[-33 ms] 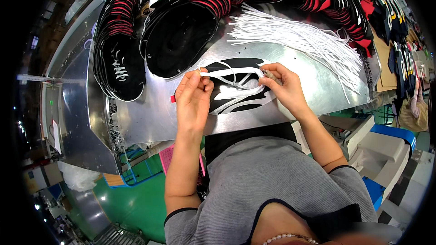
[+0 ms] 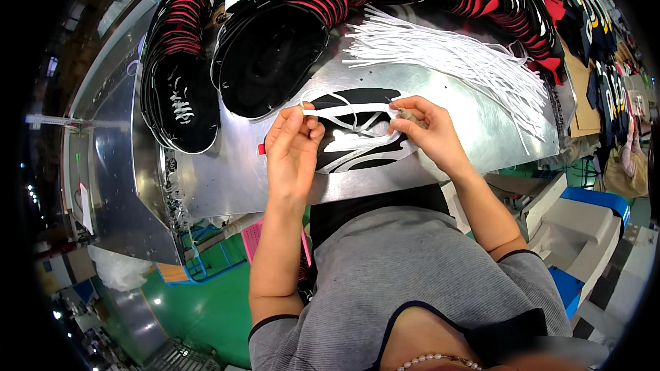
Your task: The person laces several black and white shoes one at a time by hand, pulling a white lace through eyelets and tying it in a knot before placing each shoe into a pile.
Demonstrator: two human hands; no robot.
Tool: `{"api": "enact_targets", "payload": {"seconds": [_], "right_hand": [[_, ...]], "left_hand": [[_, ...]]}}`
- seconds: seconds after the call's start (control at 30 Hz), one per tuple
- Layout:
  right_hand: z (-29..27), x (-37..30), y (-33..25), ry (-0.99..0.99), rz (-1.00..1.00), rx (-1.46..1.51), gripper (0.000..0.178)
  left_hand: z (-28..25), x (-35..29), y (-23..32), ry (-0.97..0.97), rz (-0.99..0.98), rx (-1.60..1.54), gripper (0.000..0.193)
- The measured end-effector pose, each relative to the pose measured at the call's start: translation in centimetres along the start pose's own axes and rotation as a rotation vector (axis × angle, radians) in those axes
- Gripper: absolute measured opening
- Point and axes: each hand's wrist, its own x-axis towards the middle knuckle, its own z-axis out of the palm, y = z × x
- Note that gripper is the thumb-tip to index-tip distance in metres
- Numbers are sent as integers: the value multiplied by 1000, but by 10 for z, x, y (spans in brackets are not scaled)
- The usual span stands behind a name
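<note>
A black and white shoe upper point(image 2: 375, 95) lies on the metal tabletop in front of me. My left hand point(image 2: 291, 150) pinches a flat white shoelace point(image 2: 344, 109) at the upper's left end. From there the lace stretches across to my right fingertips, and a loose loop of it curls above the upper. Over the right end of the upper, my right hand point(image 2: 433, 132) is closed on a small greyish-brown tool point(image 2: 405, 114) with a thin tip. Most of that tool is hidden by the fingers. A red tab point(image 2: 261, 149) sticks out beside my left hand.
Behind the upper lies a large bundle of white laces point(image 2: 447, 55). Nested black, red and white shoe uppers point(image 2: 271, 55) curve along the table's far side, with another stack point(image 2: 182, 89) at the left. The metal tabletop point(image 2: 240, 185) ends just before my body.
My right fingers have shifted slightly, and the lace bend beside them now looks smaller. My left hand and the upper stay where they were.
</note>
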Motion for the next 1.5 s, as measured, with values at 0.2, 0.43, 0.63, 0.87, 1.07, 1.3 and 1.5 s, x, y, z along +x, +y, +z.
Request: {"api": "enact_targets", "payload": {"seconds": [0.2, 0.43, 0.63, 0.87, 1.07, 1.3, 1.5], "right_hand": [[-11, 40, 0, 352, -365, -287, 19], [24, 47, 39, 331, -428, -420, 16], [26, 47, 43, 314, -443, -562, 16], [-1, 63, 48, 47, -176, 231, 19], [-56, 9, 1, -127, -46, 437, 15], [-3, 5, 8, -201, 172, 591, 16], [24, 16, 20, 46, 5, 363, 24]], "left_hand": [[17, -15, 24, -81, -87, -196, 14], [-30, -37, 137, 173, 194, -378, 6], [-110, -98, 303, 341, 467, -420, 13], [86, -45, 66, -400, 95, 1240, 7], [108, -2, 9, -404, 231, 1502, 5], [87, 0, -8, -278, 322, 1685, 8], [27, 0, 3, -55, -503, 1301, 50]]}}
